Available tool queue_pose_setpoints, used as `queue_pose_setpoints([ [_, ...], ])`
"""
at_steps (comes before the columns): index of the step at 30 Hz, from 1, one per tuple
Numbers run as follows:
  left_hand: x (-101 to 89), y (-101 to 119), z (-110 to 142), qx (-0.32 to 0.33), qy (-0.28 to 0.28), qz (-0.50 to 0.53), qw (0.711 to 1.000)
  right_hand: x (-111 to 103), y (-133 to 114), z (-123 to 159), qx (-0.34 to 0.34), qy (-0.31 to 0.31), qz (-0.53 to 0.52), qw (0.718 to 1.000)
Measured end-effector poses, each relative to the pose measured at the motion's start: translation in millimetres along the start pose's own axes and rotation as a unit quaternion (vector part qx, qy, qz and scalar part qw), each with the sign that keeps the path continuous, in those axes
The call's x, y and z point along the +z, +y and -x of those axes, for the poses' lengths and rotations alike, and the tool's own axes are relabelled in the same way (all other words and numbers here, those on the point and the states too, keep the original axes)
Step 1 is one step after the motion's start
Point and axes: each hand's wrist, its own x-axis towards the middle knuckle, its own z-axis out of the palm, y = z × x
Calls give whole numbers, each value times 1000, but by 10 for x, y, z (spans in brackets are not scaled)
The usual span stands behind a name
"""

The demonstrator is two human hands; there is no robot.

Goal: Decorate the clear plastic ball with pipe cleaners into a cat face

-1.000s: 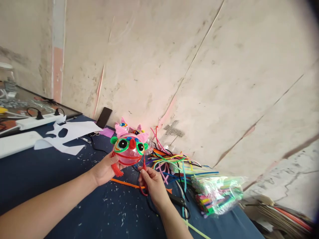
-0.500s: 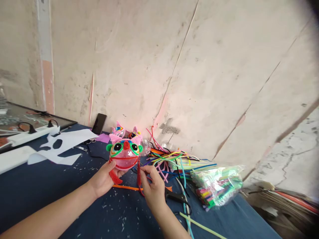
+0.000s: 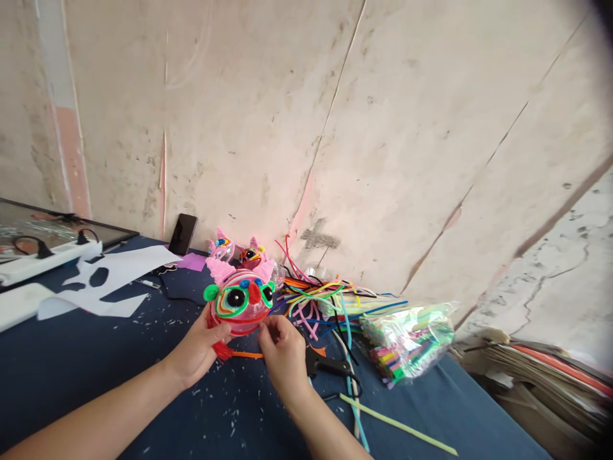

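My left hand (image 3: 198, 348) grips a lion-head ornament (image 3: 245, 314) from its lower left, thumb on the front. This is a clear pinkish ball with pink fuzzy ears, green-rimmed black eyes, a red nose and a red mouth line. A red tassel (image 3: 221, 351) hangs by the left hand's fingers. My right hand (image 3: 283, 348) is closed in a pinch at the ball's lower right edge; what lies between its fingertips is hidden. The second tassel, on that side, does not show. Right beside this hand lies a black-handled tool (image 3: 330, 364), partly covered.
Behind the ornament stand two similar lion heads (image 3: 251, 255). Loose coloured pipe cleaners (image 3: 330, 297) and a plastic bag (image 3: 412, 345) of more lie to the right. Cut white paper (image 3: 129, 265), a phone (image 3: 183, 234) and a power strip (image 3: 52, 262) are on the left, near the wall.
My right hand has risen from the right-hand red tassel to the ball's lower edge, and that tassel is out of sight. The lion head has turned slightly to the right. The view has shifted.
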Motion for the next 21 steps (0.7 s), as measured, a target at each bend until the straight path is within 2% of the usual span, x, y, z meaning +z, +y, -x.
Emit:
queue_pose_setpoints([
  [7,51,23,-6,-42,-28,36,998,-10,-44,-32,0,19,-15,1000],
  [13,-12,76,-75,-62,16,89,994,-96,-78,-58,43,37,-62,996],
  [21,5,102,-93,-81,40,108,990,-131,2,-19,18,74,-99,992],
])
